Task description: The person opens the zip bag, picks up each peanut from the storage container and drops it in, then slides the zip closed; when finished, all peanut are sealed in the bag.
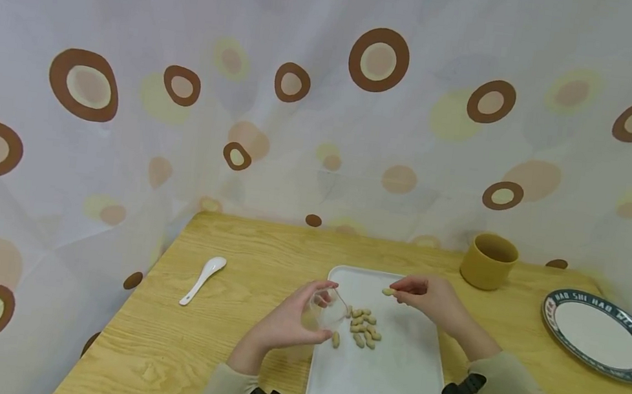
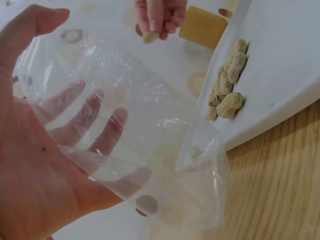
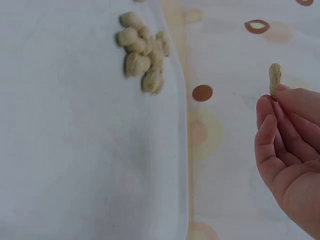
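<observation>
In the head view my left hand (image 1: pixel 291 319) holds a clear plastic bag (image 1: pixel 329 310) over the left edge of the white tray (image 1: pixel 382 386). The left wrist view shows this bag spread across the palm, with the fingers visible through the film. Over the tray's far right part, my right hand (image 1: pixel 440 302) pinches one unshelled peanut (image 3: pixel 275 79) between thumb and fingertips. Several more peanuts (image 1: pixel 365 326) lie in a loose pile on the tray between the hands. One separate peanut (image 1: pixel 335 339) lies close to the left thumb.
A white spoon (image 1: pixel 204 280) lies on the wooden table (image 1: pixel 136 339) at the left. At the back right stands a yellow-brown cup (image 1: pixel 486 268), and a plate with a dark lettered rim (image 1: pixel 555 325) lies at the far right. A patterned sheet (image 1: pixel 295 175) hangs behind the table.
</observation>
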The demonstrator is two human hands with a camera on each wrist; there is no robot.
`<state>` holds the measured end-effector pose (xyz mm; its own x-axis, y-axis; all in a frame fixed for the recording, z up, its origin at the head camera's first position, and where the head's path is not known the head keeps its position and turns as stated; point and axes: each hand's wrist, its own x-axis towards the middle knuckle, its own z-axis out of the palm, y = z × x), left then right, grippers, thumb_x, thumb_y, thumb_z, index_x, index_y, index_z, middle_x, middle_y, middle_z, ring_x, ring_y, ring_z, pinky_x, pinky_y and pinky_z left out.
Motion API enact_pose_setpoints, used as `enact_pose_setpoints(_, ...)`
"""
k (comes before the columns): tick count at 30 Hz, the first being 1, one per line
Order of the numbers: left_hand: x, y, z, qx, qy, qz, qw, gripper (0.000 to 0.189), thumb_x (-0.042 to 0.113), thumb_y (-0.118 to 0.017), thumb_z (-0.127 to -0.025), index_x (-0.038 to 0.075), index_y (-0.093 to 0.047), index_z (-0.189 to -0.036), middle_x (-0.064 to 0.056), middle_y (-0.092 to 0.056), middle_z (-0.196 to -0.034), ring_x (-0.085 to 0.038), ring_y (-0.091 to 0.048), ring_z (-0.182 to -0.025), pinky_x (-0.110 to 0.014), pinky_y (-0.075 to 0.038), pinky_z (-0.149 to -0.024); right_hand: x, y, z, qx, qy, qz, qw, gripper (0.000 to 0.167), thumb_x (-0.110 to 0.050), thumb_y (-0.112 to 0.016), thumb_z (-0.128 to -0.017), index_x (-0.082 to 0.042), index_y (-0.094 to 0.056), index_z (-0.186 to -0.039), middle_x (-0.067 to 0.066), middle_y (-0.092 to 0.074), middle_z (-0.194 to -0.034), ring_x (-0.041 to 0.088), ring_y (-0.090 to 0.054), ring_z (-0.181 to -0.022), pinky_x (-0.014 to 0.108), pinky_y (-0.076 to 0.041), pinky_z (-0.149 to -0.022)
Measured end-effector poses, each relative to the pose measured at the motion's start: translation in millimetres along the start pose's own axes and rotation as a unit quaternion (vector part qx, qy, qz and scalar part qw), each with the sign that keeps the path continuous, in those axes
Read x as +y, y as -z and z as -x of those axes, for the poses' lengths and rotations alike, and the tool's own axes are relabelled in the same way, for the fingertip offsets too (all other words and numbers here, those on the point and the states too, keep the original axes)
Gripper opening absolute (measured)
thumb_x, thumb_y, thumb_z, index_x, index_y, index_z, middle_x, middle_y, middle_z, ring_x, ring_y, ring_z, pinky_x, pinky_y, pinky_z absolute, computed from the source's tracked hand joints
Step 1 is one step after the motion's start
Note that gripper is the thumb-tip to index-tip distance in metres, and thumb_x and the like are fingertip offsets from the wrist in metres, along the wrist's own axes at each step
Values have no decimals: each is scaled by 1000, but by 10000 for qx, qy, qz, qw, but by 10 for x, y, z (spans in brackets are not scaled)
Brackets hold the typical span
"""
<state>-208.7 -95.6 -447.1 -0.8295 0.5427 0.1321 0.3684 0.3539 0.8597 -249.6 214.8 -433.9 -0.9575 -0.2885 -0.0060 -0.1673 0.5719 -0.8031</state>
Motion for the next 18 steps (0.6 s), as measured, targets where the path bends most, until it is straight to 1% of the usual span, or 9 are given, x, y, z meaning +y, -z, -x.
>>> enact_pose_setpoints(1, -4, 1, 1, -2, -17, 14, 10000, 79, 22, -77, -80, 23, -38, -149, -8, -53, -132, -25, -51, -121, -51, -42, -100, -46, 0, 4, 36, -2, -98, 9999, 23, -19, -69, -93, -6, -73, -111, 16, -73, -104, 29, -68, -92, 30, -55, -80)
enact_pose_setpoints(3, -10, 3, 1, -17, -39, 45, 10000, 78, 23, -78, -81, 23, -38, -149, -11, -53, -132, -26, -51, -121, -53, -41, -102, -141, -9, 14, 93, -13, -195, 9998, 25, -21, -69, -93, -6, -73, -112, 14, -74, -103, 25, -68, -91, 28, -55, -80)
enact_pose_setpoints(7, -11, 11, -8, -35, -37, 89, 9999, 77, 24, -77, -82, 22, -39, -148, -15, -52, -133, -27, -51, -122, -52, -39, -103, -332, -50, 33, 183, 84, -320, 9993, 26, -22, -70, -93, -6, -73, -113, 8, -74, -100, 14, -68, -87, 24, -54, -79)
enact_pose_setpoints(12, -3, 13, -6, -44, 46, 116, 9999, 75, 26, -76, -83, 23, -39, -148, -15, -52, -133, -27, -51, -122, -52, -40, -102, -524, -139, 62, 197, 267, -700, 9970, 25, -19, -70, -92, -4, -73, -112, 8, -73, -99, 13, -67, -85, 27, -56, -79)
enact_pose_setpoints(18, 7, 7, -4, -64, 72, 114, 9999, 74, 28, -75, -84, 22, -38, -148, -13, -52, -128, -25, -51, -121, -54, -40, -103, -638, -254, 66, 193, 390, -988, 9942, 23, -15, -70, -92, -2, -73, -110, 13, -73, -100, 13, -67, -84, 26, -57, -78)
